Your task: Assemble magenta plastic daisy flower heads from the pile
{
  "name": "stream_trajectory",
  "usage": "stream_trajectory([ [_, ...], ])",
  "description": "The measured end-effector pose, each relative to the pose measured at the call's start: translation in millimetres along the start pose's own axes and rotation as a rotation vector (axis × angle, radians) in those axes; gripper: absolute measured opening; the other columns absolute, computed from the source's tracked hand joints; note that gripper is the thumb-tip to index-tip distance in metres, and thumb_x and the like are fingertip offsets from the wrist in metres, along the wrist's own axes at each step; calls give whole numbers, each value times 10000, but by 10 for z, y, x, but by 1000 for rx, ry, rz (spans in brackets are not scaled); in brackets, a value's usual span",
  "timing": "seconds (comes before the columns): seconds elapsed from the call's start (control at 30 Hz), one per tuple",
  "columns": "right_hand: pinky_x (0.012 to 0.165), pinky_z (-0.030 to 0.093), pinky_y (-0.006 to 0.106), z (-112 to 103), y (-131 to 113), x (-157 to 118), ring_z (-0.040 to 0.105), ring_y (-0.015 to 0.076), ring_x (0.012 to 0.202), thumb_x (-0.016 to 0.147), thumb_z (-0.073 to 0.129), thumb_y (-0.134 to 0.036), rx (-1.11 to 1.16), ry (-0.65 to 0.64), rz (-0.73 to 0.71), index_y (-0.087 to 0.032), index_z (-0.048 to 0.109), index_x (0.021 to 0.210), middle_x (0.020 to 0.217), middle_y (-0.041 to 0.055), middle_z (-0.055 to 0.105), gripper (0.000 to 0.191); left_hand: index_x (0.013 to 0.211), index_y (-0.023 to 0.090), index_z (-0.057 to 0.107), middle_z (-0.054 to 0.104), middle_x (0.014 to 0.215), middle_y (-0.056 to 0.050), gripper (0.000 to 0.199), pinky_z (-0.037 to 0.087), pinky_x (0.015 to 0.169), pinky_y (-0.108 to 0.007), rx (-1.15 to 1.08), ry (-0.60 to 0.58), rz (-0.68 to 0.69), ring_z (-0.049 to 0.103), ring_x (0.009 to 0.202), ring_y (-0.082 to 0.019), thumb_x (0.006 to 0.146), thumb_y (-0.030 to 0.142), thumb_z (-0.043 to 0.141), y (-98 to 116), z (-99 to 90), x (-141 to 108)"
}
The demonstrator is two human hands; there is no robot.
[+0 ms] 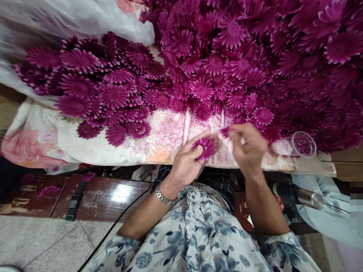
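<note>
- Fingers of left hand point(185, 162) pinched a flower point(206, 146) above the cloth point(167, 139).
- Right hand point(246, 145) nipped a small piece point(225, 131) beside it.
- Flower looked light and floppy; best held at its centre.

A loose garment point(198, 234) of pale fabric is worn, printed all over with blue-grey flowers and leaves. Its sleeves point(283, 245) are seen ending near the elbows, so both forearms are left bare. A silver-coloured metal link watch band point(162, 196) is worn on the left wrist. No rings can be made out on the hands.
</note>
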State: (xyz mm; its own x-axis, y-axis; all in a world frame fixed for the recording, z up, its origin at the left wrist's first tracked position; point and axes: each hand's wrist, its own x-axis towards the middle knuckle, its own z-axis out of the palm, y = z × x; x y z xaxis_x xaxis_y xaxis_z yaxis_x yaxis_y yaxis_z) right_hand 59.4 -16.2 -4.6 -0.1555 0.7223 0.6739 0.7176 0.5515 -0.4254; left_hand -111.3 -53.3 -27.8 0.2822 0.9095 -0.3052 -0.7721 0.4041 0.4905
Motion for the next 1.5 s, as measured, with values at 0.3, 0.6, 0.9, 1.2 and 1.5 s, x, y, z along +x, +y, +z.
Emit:
stream_trajectory([
  [0.3,704,497,316,-35,-10,33,568,161,788,803,645,-272,18,-280,-97,-187,631,961,822,36,616,180,1113,112,648,693,1089,-110,327,492,912,-305,-72,8,-50,652,989,-187,817,115,509,5,31,16],
  [0.6,619,465,257,215,-205,-116,568,122,680,856,545,-154,221,-266,2,-186,609,817,721,12,602,81,1089,109,673,687,1112,-120,293,473,922,-304,-6,-9,-22,632,1038,-208,837,176,540,-39,-6,14],
  [0.9,849,452,448,-328,422,206,565,277,1029,787,649,-412,-532,92,9,-156,645,1100,1083,154,625,404,1093,105,637,671,1133,-145,291,435,994,-439,-74,24,-27,624,1075,-263,851,160,486,18,11,23],
  [1.2,694,467,299,325,-294,-214,551,149,753,860,575,-244,196,-374,-59,-203,576,800,758,22,603,73,1033,114,695,689,944,-71,271,453,631,-222,-14,9,-82,568,635,-88,812,195,560,2,5,18],
  [1.5,656,468,283,138,-263,-133,571,138,688,842,557,-130,64,-45,14,-192,615,822,710,16,625,88,1063,131,671,710,1031,-93,276,465,938,-323,-8,24,-20,641,1015,-199,810,158,565,7,11,10],
])
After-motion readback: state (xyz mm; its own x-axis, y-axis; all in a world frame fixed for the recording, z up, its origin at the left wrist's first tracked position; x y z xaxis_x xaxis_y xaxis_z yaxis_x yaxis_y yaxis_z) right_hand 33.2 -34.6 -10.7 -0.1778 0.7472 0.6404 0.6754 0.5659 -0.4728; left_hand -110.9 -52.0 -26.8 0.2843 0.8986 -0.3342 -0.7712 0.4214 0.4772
